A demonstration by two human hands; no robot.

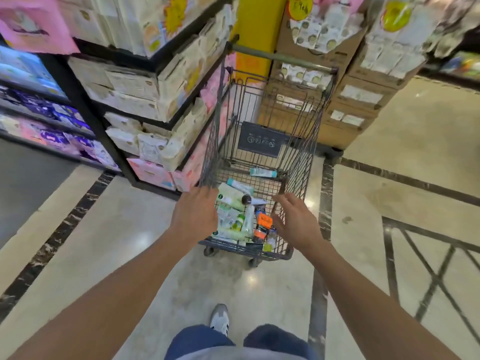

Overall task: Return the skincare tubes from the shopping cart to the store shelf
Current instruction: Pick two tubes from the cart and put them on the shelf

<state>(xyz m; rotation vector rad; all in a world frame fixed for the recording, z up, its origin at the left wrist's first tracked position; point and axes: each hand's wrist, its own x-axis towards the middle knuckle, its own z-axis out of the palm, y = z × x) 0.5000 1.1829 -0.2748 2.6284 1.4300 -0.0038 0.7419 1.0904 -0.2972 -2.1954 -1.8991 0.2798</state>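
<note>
Ahead, hands (pixel 246 216) at cart (pixel 315 141) rim; shelf corner (pixel 166 120) just left.

Wire cart (pixel 262 149) on tiled floor (pixel 405 209); skincare tubes (pixel 235 216) piled in basket w/ one tube (pixel 262 172) apart.

Both bare arms reach forward and slightly inward from the bottom corners of the view. The left hand (pixel 195 213) shows its back to the camera, knuckles up, fingers curled downward at the far end. The right hand (pixel 293 219) sits a little lower and apart from the left, palm turned inward, fingers spread and loosely bent, thumb pointing toward the left hand. Below, two knees in blue trousers and one grey shoe show.
</note>
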